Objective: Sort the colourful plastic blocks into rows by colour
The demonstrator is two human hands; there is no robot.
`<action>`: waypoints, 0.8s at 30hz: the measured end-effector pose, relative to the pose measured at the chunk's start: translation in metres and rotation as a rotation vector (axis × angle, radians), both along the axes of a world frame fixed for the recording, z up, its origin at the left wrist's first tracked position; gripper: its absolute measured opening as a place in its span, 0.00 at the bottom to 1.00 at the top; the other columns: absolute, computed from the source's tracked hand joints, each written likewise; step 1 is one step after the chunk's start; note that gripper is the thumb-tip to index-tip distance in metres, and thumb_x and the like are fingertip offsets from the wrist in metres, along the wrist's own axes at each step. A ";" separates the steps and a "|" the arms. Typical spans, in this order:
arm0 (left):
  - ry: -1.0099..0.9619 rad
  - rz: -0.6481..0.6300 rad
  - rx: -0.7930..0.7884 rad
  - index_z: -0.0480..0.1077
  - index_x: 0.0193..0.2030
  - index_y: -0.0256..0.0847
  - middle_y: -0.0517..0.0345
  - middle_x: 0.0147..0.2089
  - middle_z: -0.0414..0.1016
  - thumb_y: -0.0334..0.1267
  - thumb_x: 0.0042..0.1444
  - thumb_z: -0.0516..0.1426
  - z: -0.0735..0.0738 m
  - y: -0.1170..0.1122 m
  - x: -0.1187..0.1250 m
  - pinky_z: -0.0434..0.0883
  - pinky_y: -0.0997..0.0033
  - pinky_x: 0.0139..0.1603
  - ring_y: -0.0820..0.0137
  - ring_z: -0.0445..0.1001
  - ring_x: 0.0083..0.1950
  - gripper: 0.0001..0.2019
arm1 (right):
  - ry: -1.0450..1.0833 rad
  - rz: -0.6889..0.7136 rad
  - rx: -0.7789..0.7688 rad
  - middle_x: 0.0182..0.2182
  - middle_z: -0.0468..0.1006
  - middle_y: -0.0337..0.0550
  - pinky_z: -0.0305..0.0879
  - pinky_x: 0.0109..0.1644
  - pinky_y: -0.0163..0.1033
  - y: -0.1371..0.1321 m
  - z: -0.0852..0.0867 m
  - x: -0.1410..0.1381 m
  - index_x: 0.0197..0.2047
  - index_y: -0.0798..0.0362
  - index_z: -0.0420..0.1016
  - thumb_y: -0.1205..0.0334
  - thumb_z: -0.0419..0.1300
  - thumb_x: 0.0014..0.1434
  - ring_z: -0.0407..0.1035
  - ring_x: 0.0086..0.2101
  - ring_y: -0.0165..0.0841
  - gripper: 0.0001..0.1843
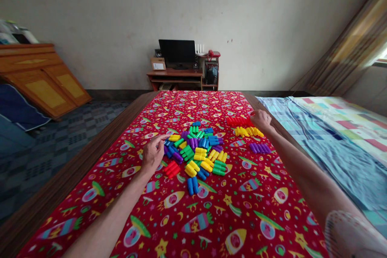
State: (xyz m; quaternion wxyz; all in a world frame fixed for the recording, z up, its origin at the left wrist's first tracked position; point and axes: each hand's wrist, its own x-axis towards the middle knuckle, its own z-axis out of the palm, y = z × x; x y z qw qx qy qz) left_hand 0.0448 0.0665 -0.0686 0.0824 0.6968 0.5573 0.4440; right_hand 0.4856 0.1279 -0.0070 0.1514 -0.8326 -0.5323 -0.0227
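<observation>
A pile of plastic building blocks (193,151) in green, blue, yellow, purple and red lies mid-table. At the pile's left edge is my left hand (153,153), its index finger stretched toward a yellow block (174,138); nothing shows in its grasp. Farther right, my right hand (261,120) is closed at the right end of a row of red blocks (238,121), on a red block partly hidden by the fingers. Below that row lie a yellow row (248,132) and a shorter purple row (260,148). A separate red block (171,169) sits near my left wrist.
The table bears a red patterned cloth (181,234) with a brown edge (90,151) on the left. A bed (332,141) adjoins the right side. Beyond stand a desk with a monitor (177,53) and, at left, a wooden cabinet (45,78).
</observation>
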 end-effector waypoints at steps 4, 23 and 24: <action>-0.006 -0.004 -0.007 0.76 0.45 0.39 0.53 0.45 0.80 0.36 0.57 0.46 0.001 -0.002 0.001 0.74 0.66 0.50 0.66 0.78 0.44 0.19 | 0.013 0.009 0.090 0.41 0.79 0.57 0.65 0.46 0.43 -0.005 0.003 0.007 0.48 0.53 0.80 0.64 0.53 0.57 0.72 0.45 0.45 0.19; -0.259 0.037 -0.114 0.73 0.46 0.36 0.48 0.48 0.80 0.32 0.49 0.47 -0.010 0.008 -0.002 0.73 0.60 0.54 0.63 0.77 0.49 0.20 | -0.188 1.322 0.073 0.34 0.77 0.46 0.54 0.28 0.36 -0.140 0.001 -0.234 0.38 0.52 0.77 0.58 0.54 0.65 0.67 0.30 0.33 0.12; -0.259 0.029 -0.109 0.73 0.46 0.36 0.48 0.48 0.80 0.32 0.49 0.47 -0.012 0.010 -0.002 0.72 0.60 0.55 0.63 0.77 0.49 0.19 | -0.238 1.346 0.081 0.36 0.77 0.48 0.57 0.30 0.36 -0.139 -0.001 -0.239 0.41 0.52 0.76 0.58 0.54 0.64 0.68 0.33 0.35 0.10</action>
